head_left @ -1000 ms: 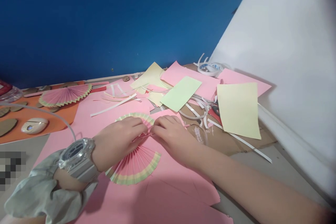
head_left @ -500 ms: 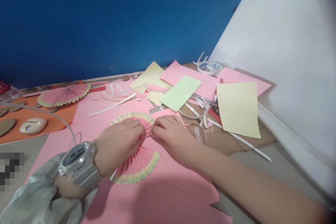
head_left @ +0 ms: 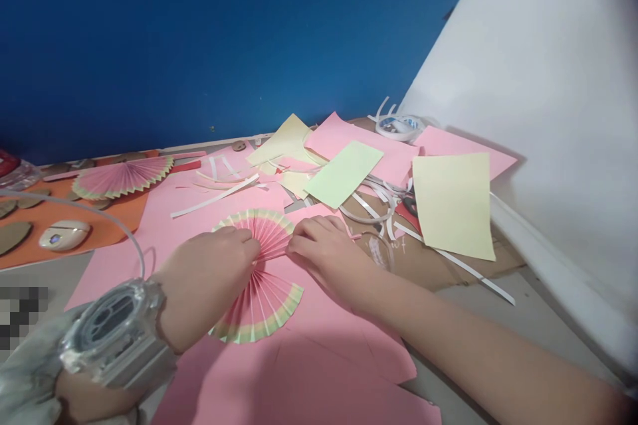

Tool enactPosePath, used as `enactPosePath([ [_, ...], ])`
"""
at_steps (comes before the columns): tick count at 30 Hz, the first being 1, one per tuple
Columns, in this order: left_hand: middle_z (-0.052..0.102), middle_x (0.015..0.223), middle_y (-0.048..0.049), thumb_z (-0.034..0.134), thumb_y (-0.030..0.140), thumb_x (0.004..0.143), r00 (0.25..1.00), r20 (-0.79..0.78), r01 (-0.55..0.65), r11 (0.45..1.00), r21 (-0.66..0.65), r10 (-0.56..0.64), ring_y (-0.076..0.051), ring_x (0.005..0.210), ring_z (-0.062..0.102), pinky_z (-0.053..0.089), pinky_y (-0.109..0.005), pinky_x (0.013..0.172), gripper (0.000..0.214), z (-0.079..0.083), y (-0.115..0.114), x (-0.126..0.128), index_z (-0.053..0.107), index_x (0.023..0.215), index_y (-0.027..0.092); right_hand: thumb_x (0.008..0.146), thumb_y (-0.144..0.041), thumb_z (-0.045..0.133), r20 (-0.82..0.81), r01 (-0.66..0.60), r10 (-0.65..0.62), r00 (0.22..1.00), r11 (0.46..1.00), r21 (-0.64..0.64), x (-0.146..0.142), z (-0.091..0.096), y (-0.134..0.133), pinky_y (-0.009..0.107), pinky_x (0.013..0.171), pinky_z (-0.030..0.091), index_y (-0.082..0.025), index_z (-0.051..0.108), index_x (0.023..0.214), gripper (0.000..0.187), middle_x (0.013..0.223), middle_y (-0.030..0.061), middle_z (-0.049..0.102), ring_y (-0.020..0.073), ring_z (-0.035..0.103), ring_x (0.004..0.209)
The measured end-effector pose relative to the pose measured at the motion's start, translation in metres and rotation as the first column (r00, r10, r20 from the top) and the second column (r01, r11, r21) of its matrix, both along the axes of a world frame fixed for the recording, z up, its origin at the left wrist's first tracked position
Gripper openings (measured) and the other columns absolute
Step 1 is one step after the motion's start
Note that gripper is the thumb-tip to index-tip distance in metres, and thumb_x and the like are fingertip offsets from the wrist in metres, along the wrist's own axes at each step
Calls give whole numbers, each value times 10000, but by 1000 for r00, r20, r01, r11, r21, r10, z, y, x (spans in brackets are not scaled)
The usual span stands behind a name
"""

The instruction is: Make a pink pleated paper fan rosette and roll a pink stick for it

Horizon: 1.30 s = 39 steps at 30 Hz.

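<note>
A pleated paper fan (head_left: pixel 264 309), pink with a yellow and green rim, is spread nearly into a round, with a gap on its right side. My left hand (head_left: pixel 212 272), a clear watch on its wrist, lies over the fan's left part, fingers curled closed near the centre. On the upper right edge of the gap, my right hand (head_left: pixel 321 249) pinches the fan's end with bent fingers. The fan rests on pink paper sheets (head_left: pixel 299 378). What the left fingertips grip is partly hidden by the hand.
A second pleated fan (head_left: pixel 124 177) lies at the back left on an orange sheet (head_left: pixel 117 229), near a white mouse-shaped object (head_left: pixel 64 236). Toward the right are a green sheet (head_left: pixel 343 174), a yellow sheet (head_left: pixel 453 206), paper strips (head_left: pixel 478 279) and a tape roll (head_left: pixel 399 126).
My left hand has moved left and slightly down, away from the right fingers, uncovering more of the fan's upper pleats. The right hand has stayed almost in place.
</note>
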<state>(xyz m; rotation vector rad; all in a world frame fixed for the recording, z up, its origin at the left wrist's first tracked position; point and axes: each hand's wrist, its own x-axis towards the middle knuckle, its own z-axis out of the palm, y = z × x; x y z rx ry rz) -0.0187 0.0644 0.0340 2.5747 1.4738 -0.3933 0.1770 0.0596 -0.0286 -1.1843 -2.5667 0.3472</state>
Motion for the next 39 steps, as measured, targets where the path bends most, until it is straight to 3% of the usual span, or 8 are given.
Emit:
enactPosePath([
  [4,642,771,-39,471,220,811,992,121,-35,999,30,31,-220,717,603,415,-307,593,159,2,3,-16,626,778,231,901,-128,479,-1,8,-8,1000,1000,4,1,-4,-1,304,797,279,-191,559,779,158,891,28,524,161,427,836],
  [9,652,799,-42,440,285,832,983,165,-91,994,66,79,-238,721,613,421,-323,598,181,4,7,-27,616,800,252,904,-139,479,-20,18,-18,1000,1000,-15,3,-7,-2,316,817,283,-198,584,838,138,896,33,536,168,445,850],
  [20,634,716,-11,387,289,852,994,39,-98,990,-104,102,-224,633,583,309,-290,520,185,-6,7,-22,522,737,236,912,-106,436,-60,-28,24,998,997,-69,1,-12,-2,284,693,359,-148,552,855,135,871,63,508,177,430,790],
  [39,603,642,-23,344,327,873,993,19,-111,989,-97,113,-216,569,548,293,-296,508,257,-10,9,-23,476,677,228,913,-106,427,-71,-17,13,997,998,-60,-2,-11,-6,304,703,380,-155,532,838,138,889,77,517,189,449,804],
])
